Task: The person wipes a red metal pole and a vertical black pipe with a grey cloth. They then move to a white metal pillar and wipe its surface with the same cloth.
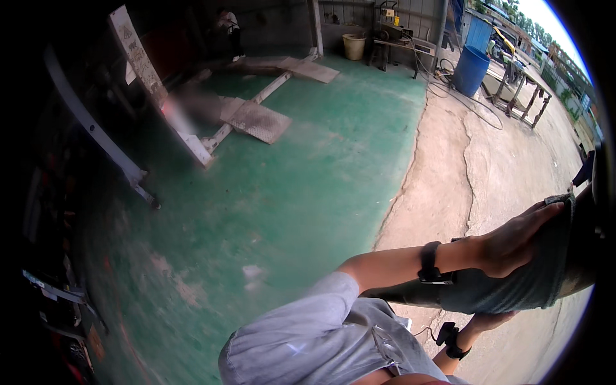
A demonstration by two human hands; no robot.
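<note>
A dark grey-green cloth (pixel 529 282) lies over a long dark rounded thing (pixel 581 256) at the right edge, whose kind I cannot make out. My left hand (pixel 513 247) reaches across from the left and is closed on the cloth's upper side, its fingertips near the far edge. Below the cloth, my right hand (pixel 493 319) holds its lower edge; those fingers are partly hidden underneath. Each wrist wears a black strap with a small device, the left strap (pixel 430 260) and the right strap (pixel 454 341).
A white lift post (pixel 157 90) and metal ramps (pixel 260 120) stand on the green floor (pixel 308 192). Beyond are a yellowish bucket (pixel 353 47), a blue barrel (pixel 471 70), hoses and a metal stand (pixel 523 96). Another person (pixel 229 29) is far back. Cracked concrete (pixel 443 160) borders the floor.
</note>
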